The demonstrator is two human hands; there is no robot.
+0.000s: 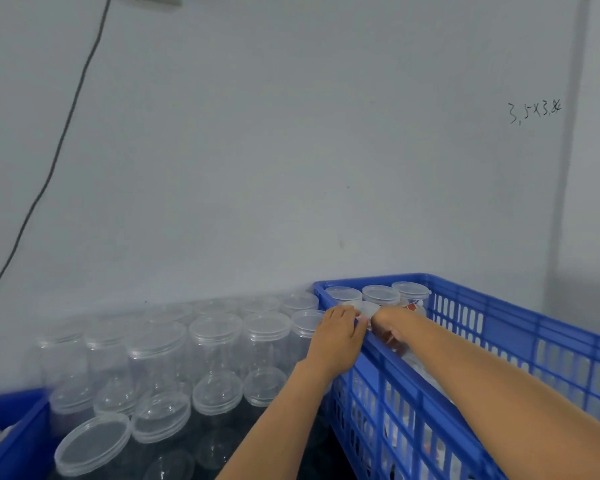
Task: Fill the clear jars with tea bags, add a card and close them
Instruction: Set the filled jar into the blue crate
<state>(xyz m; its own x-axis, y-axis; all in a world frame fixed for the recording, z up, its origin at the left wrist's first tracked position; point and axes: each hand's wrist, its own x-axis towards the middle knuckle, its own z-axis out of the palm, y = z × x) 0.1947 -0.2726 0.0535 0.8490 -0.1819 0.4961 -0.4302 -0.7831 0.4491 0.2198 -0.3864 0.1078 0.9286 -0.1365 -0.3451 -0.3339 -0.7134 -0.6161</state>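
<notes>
Blue plastic crate (465,393) stands at the right, and both hands meet over its far left corner on one lidded jar (365,308). Left hand (338,336) reaches across the crate's left rim, fingers curled onto the lid edge. Right hand (388,323) comes in from inside the crate, fingers bent round the jar just below the lid; red-brown contents show under it. Judgement: the jar is being set into the crate as a finished one, with two hands to steady it beside its neighbours.

Three closed jars (381,294) stand in a row along the crate's far wall, the rightmost showing a red and white label or card. Empty clear jars (215,341) with lids on crowd the dark surface left of the crate, stacked two high. Second blue crate's corner (11,434) shows at bottom left. Grey wall (291,150) behind, with a dark cable (63,133) hanging down it.
</notes>
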